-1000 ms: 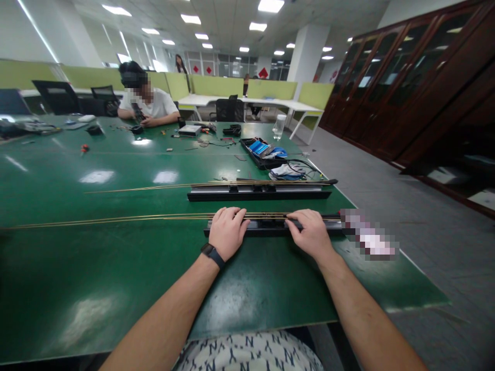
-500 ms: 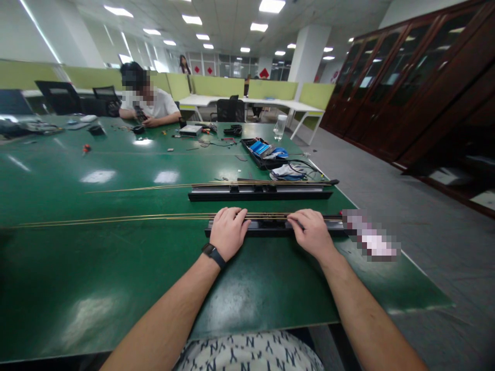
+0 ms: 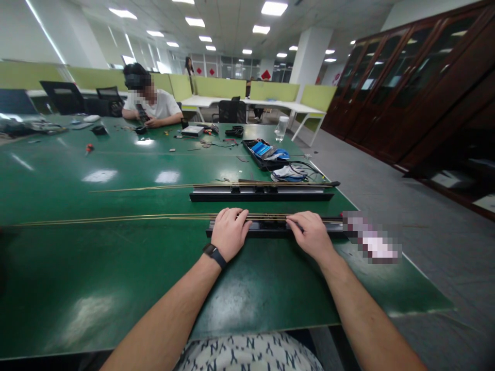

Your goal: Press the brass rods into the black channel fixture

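Several thin gold-coloured rods [image 3: 116, 220] run lengthwise over a long black channel [image 3: 266, 233] on the table in front of me. Across the channel's left part lies my left hand [image 3: 229, 234], its fingers curled over the rods and its thumb a little apart. My right hand [image 3: 312, 232] is closed, with thumb and forefinger pinched at the rods farther right. The fingertips hide just where they grip. Behind this, a second black channel [image 3: 261, 197] carries more gold-coloured rods [image 3: 143, 188], touched by neither hand.
A pixelated pinkish thing [image 3: 371, 239] lies at the near channel's right end. Farther back are a black tray [image 3: 251, 152] with blue items, a glove [image 3: 288, 172] and a clear cup [image 3: 281, 129]. Across the green table [image 3: 135, 278] sits another person [image 3: 154, 105]. The table's right edge is close.
Both hands keep nearly the same place on the rods. The whole view has shifted very slightly.
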A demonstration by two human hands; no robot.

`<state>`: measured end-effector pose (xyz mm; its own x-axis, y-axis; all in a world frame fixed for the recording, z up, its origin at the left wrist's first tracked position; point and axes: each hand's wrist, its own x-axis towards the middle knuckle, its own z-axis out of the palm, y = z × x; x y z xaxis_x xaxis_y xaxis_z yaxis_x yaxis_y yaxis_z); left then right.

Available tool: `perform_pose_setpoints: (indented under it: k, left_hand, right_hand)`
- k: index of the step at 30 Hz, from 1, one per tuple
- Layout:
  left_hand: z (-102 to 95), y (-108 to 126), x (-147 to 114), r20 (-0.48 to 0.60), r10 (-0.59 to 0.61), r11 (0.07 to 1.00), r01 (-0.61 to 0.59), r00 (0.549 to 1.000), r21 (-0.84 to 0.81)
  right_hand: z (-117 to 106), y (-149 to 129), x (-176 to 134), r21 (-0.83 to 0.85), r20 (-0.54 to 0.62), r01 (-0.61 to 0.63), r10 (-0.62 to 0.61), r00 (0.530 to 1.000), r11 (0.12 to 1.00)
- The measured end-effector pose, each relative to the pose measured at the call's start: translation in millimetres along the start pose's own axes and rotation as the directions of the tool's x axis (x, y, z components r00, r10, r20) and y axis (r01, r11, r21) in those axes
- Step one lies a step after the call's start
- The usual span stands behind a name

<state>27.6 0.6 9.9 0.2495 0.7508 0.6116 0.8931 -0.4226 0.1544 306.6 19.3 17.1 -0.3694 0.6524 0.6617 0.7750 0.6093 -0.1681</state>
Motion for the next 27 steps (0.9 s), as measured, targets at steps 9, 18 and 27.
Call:
perform_pose_setpoints:
  k: [9, 18, 27]
  left_hand:
    - [0.8, -1.1, 0.0, 0.0, 0.004, 1.0, -0.004, 1.0, -0.017]
    - [-1.1, 0.3, 0.4, 0.01, -0.004, 1.0, 0.004, 1.0, -0.015]
    - [-0.9, -0.3, 0.5, 0.01, 0.002, 1.0, -0.002, 1.0, -0.02]
  right_hand:
    - [-6.1, 9.0, 0.5, -0.067, 0.02, -0.012, 0.013, 1.0, 0.998]
    - [-3.8, 1.8, 0.7, -0.018, 0.008, -0.027, 0.027, 1.0, 0.999]
    - [-1.3, 9.7, -0.1, -0.068, 0.035, -0.022, 0.025, 0.999, 0.997]
